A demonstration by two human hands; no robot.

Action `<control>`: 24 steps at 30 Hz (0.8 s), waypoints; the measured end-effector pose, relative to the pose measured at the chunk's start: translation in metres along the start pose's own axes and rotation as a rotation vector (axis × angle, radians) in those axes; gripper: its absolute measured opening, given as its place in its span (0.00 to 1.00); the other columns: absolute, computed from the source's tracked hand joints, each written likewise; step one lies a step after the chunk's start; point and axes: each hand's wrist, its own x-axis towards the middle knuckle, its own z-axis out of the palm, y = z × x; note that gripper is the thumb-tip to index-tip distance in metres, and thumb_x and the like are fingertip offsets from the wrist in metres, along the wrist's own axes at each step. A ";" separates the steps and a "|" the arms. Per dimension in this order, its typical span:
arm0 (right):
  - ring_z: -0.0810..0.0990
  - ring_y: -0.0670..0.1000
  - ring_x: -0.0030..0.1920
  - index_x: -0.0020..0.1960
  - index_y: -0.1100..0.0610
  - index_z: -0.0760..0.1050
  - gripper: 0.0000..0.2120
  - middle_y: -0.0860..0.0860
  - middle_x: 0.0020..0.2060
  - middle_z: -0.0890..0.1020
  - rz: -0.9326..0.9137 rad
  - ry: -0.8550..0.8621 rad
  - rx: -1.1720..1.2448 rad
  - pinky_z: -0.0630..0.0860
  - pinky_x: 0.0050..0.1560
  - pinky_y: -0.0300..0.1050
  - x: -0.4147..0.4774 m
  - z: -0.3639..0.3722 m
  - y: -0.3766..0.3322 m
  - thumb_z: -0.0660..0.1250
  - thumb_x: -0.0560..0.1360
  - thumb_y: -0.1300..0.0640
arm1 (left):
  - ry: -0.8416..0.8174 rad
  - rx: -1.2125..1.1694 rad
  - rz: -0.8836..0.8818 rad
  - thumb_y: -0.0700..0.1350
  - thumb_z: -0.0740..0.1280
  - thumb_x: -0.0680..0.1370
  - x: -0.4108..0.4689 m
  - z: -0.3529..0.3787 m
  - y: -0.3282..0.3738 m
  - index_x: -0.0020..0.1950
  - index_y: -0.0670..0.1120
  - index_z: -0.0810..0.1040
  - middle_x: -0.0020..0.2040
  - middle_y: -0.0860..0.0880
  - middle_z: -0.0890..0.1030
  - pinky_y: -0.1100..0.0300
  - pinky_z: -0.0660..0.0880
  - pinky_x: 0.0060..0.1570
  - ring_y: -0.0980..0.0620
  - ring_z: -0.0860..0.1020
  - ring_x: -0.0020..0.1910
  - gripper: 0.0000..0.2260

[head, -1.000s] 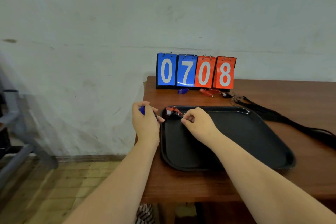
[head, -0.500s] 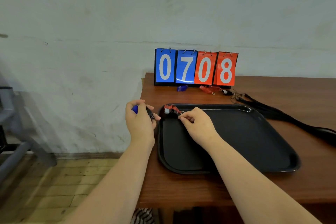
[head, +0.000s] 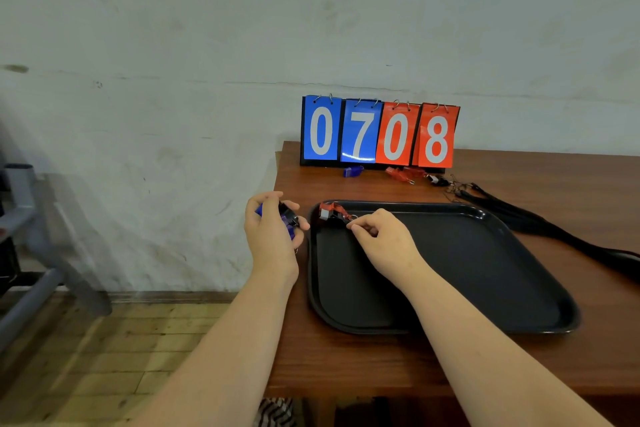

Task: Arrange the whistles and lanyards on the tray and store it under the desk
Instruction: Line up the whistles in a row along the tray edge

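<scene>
A black tray (head: 485, 274) lies on the wooden desk (head: 346, 357). In its far left corner sits a red whistle (head: 329, 211); my right hand (head: 384, 243) pinches the metal ring at its end. My left hand (head: 272, 236), just left of the tray, grips blue and black whistles (head: 289, 218). By the scoreboard lie a blue whistle (head: 353, 170), red whistles (head: 401, 174) and a black whistle (head: 437, 179). Black lanyards (head: 540, 222) trail off along the desk to the right.
A flip scoreboard (head: 379, 135) reading 0708 stands against the wall at the desk's back. The desk's left edge runs just beside my left hand. Grey metal furniture (head: 31, 246) stands at far left over a wood-block floor (head: 104, 357).
Both hands stay in nearly the same place; the right hand keeps its pinch on the red whistle's ring in the tray corner. The view shifted slightly.
</scene>
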 end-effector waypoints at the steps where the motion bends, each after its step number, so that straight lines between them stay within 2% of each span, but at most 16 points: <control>1: 0.75 0.45 0.51 0.59 0.49 0.81 0.11 0.46 0.50 0.76 0.000 -0.003 -0.002 0.70 0.51 0.38 0.000 0.000 0.000 0.63 0.80 0.52 | 0.003 -0.005 -0.001 0.42 0.61 0.81 0.000 0.000 0.000 0.52 0.47 0.75 0.37 0.47 0.81 0.64 0.66 0.22 0.50 0.75 0.26 0.04; 5: 0.75 0.44 0.49 0.59 0.49 0.81 0.11 0.46 0.48 0.76 -0.005 0.013 0.022 0.71 0.51 0.38 -0.002 0.000 -0.002 0.63 0.80 0.52 | -0.001 -0.020 -0.004 0.43 0.60 0.81 0.001 0.000 0.000 0.51 0.47 0.75 0.36 0.47 0.81 0.62 0.64 0.23 0.50 0.75 0.26 0.05; 8: 0.76 0.41 0.49 0.57 0.49 0.80 0.09 0.44 0.49 0.78 -0.019 0.083 0.145 0.74 0.54 0.38 -0.007 -0.003 -0.012 0.65 0.80 0.53 | -0.002 -0.036 -0.024 0.45 0.60 0.81 0.001 -0.001 0.000 0.52 0.45 0.75 0.37 0.46 0.80 0.62 0.64 0.23 0.50 0.75 0.27 0.06; 12: 0.76 0.39 0.45 0.56 0.46 0.78 0.08 0.41 0.46 0.78 -0.246 0.014 0.207 0.72 0.42 0.29 -0.020 0.002 -0.052 0.68 0.77 0.51 | 0.001 -0.086 -0.061 0.49 0.59 0.80 0.003 0.000 0.001 0.53 0.44 0.75 0.38 0.46 0.80 0.60 0.67 0.25 0.49 0.76 0.29 0.11; 15: 0.75 0.40 0.46 0.56 0.48 0.79 0.10 0.43 0.46 0.76 -0.350 -0.028 0.236 0.72 0.47 0.28 -0.032 0.023 -0.071 0.71 0.74 0.51 | 0.024 -0.151 -0.085 0.50 0.58 0.79 0.007 -0.001 0.000 0.51 0.44 0.75 0.37 0.47 0.80 0.57 0.74 0.33 0.48 0.77 0.33 0.11; 20: 0.75 0.42 0.45 0.54 0.47 0.79 0.10 0.42 0.46 0.73 -0.289 -0.018 0.198 0.75 0.49 0.37 -0.033 0.036 -0.063 0.72 0.73 0.54 | 0.011 -0.073 -0.089 0.51 0.59 0.79 0.006 0.000 -0.002 0.53 0.46 0.77 0.39 0.50 0.82 0.58 0.76 0.37 0.50 0.78 0.40 0.11; 24: 0.74 0.42 0.46 0.52 0.48 0.78 0.09 0.43 0.46 0.72 -0.279 0.016 0.238 0.74 0.49 0.36 -0.032 0.038 -0.063 0.73 0.72 0.54 | 0.020 -0.036 -0.032 0.48 0.60 0.76 0.008 0.000 -0.004 0.49 0.48 0.76 0.40 0.49 0.81 0.54 0.73 0.38 0.45 0.76 0.42 0.07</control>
